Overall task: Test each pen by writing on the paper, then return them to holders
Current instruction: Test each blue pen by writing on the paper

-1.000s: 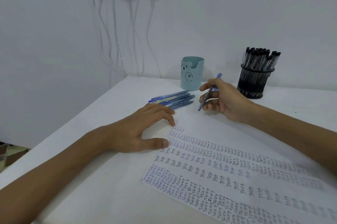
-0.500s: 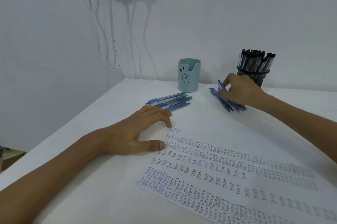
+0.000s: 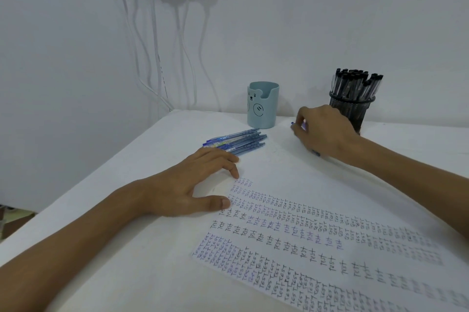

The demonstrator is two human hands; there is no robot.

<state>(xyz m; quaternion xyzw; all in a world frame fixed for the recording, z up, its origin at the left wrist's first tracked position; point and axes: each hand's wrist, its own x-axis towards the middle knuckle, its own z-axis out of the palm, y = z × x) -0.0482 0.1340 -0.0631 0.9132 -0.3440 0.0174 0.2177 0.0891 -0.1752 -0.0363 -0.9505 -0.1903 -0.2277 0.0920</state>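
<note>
Charger cables (image 3: 155,32) behind bear-faced holder (image 3: 263,106)

Blue pens (image 3: 236,141) heaped flat near teal holder (image 3: 263,106) — paper (image 3: 330,222) covered in writing.

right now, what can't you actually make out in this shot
Head view.
The pens under the right hand: the hand covers them, so their number and its grip are unclear.
Inside the blue bear holder: hidden by its own wall.
The paper: cut off by the right and bottom edges; writing there blurs.
Lower part of the black mesh holder: partly behind the right hand.
</note>
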